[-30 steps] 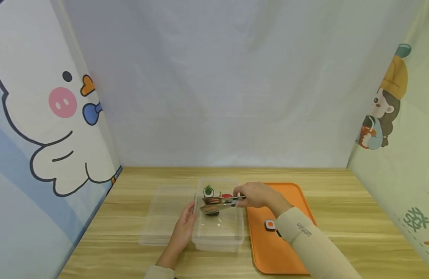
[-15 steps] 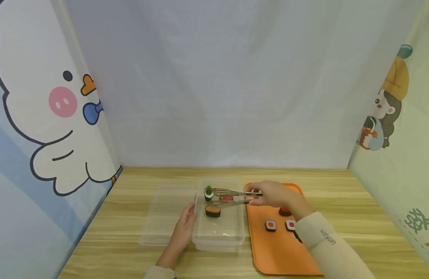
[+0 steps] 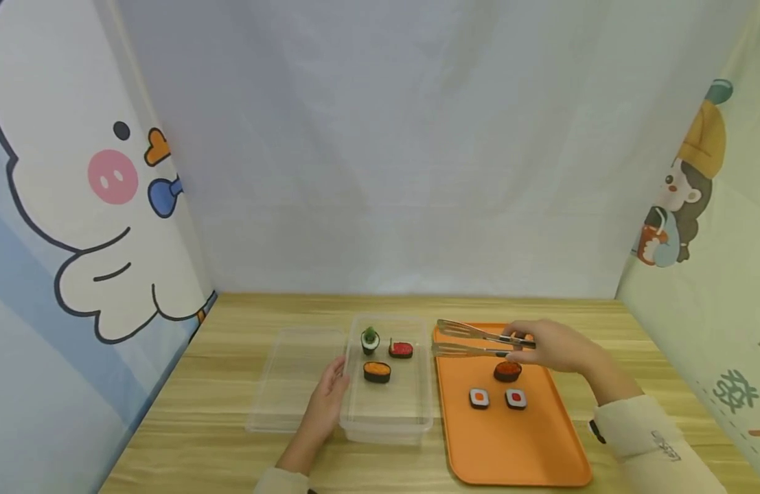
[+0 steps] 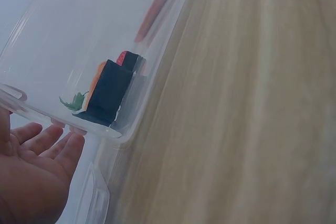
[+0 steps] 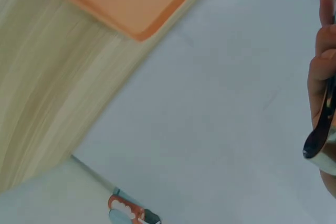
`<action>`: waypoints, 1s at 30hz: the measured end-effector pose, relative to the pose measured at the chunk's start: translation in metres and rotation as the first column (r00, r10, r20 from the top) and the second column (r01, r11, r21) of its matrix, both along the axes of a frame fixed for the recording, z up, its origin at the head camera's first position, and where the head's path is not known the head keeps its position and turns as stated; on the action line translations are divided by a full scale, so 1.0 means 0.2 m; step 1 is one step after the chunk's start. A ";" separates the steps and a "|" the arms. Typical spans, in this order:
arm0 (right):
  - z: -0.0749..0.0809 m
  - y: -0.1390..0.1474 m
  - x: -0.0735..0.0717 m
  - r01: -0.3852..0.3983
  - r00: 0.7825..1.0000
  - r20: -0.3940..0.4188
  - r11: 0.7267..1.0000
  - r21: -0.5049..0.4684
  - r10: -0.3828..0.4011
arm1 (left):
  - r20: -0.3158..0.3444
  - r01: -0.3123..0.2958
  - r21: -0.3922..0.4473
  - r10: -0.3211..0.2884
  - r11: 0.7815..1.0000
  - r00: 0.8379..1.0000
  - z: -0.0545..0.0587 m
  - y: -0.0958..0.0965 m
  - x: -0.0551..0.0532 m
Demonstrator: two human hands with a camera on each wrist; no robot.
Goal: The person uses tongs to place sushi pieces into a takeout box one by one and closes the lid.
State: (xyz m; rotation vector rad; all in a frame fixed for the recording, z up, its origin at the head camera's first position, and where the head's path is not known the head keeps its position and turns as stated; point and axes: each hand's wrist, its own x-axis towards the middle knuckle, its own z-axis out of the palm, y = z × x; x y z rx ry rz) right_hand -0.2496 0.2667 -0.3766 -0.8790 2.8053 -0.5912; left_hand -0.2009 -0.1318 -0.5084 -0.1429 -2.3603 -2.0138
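Observation:
My right hand [image 3: 555,346] grips metal serving tongs [image 3: 469,332], their arms spread with nothing between them, over the far part of an orange tray [image 3: 515,453]. On the tray lie a sushi piece topped with red roe [image 3: 507,371], a roll with an orange centre [image 3: 478,398] and a roll with a red centre [image 3: 515,398]. My left hand [image 3: 326,398] touches the left wall of a clear plastic box [image 3: 386,431] with extended fingers [image 4: 71,153]. Inside the box are an orange-topped sushi [image 3: 377,372], a red-topped sushi [image 3: 401,350] and a green-topped sushi [image 3: 370,341].
A clear flat lid [image 3: 293,384] lies on the wooden table [image 3: 194,425], left of the box. The tray stands close to the box's right side. A pale curtain [image 3: 417,171] hangs behind the table, with printed cloths [image 3: 713,295] at either side.
The tongs have let go of the orange-topped sushi, which stays in the box. My right hand has drawn them right, out of the box and over the tray. My left hand has stayed put.

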 end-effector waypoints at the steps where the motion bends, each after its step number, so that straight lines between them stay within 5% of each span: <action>1: 0.00 0.03 0.01 0.007 1.000 0.007 1.000 -0.005 -0.007 | -0.003 0.003 -0.001 -0.003 1.000 1.000 0.00 0.00 0.00; 15: -0.10 0.34 0.07 0.085 0.994 0.066 0.996 0.003 -0.085 | -0.004 0.017 0.034 -0.017 0.999 1.000 0.00 0.00 0.00; 30: -0.19 0.47 0.08 0.073 0.987 0.142 0.997 -0.003 -0.072 | -0.014 0.007 0.004 -0.007 1.000 1.000 0.01 0.01 0.00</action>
